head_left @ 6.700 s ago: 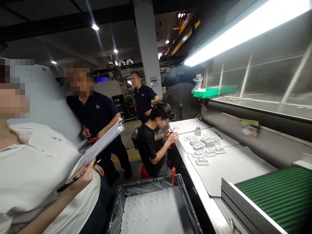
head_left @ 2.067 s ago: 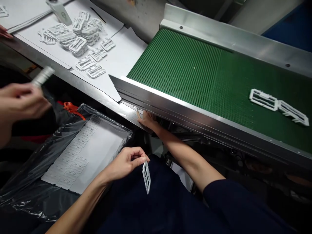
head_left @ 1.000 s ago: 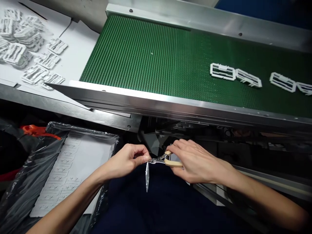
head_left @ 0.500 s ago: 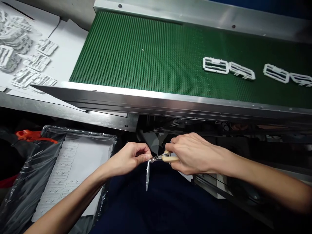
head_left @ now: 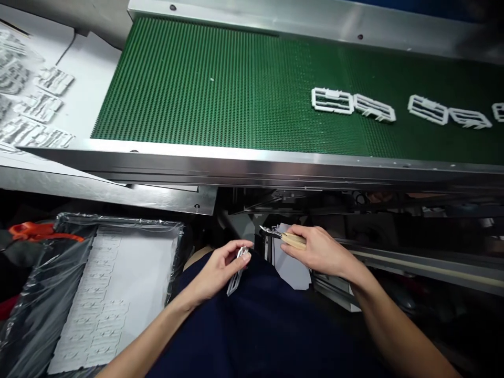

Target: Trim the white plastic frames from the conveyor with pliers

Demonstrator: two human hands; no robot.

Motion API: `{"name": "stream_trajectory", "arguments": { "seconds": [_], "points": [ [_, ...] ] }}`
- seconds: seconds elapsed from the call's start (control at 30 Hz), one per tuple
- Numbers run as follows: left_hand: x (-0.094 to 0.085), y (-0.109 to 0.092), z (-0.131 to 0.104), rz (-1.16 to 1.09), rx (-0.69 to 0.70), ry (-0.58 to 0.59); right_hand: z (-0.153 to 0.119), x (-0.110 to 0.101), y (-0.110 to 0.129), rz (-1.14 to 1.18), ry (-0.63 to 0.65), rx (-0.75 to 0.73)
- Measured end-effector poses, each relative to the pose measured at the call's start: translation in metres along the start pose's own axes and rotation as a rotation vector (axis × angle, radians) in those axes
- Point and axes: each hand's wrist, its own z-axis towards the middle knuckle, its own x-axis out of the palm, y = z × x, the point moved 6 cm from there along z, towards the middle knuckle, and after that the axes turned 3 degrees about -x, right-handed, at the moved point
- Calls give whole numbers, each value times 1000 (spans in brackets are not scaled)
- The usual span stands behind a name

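Between the thumb and fingers of my left hand [head_left: 220,268] is a white plastic frame piece [head_left: 233,283], hanging tilted over my dark blue clothing. My right hand [head_left: 321,249] grips a pair of nippers [head_left: 293,240] by the pale yellow handles, with the metal jaws pointing left. A gap separates the nippers from the white piece. Beyond both hands, on a green conveyor belt [head_left: 220,100], lie white plastic frames [head_left: 333,101] joined in pairs.
Left of my lap stands a plastic-lined box [head_left: 179,262] with rows of flat white pieces [head_left: 90,304] on white sheet. An orange object [head_left: 35,231] rests at its edge. Stacked white parts [head_left: 43,107] lie at upper left. The belt's metal rail [head_left: 252,163] runs across in front.
My right hand and the nippers have moved right, away from the white piece. My left hand has tilted the piece and lowered slightly. The view has shifted, with belt parts appearing further left.
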Motion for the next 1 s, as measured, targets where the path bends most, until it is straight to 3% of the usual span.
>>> {"name": "stream_trajectory", "arguments": {
  "seconds": [0.13,0.3,0.6,1.0],
  "points": [
    [4,8,8,-271,-48,8,-3,9,-2,66,-88,-56],
    [-1,-17,11,-437,-6,33,-3,6,8,29,-238,-193],
    [12,-34,13,-311,-47,164,-7,-11,22,-146,-329,-305],
    [17,-41,12,-238,-93,118,-12,-10,17,-189,-329,-337]
  ]
}}
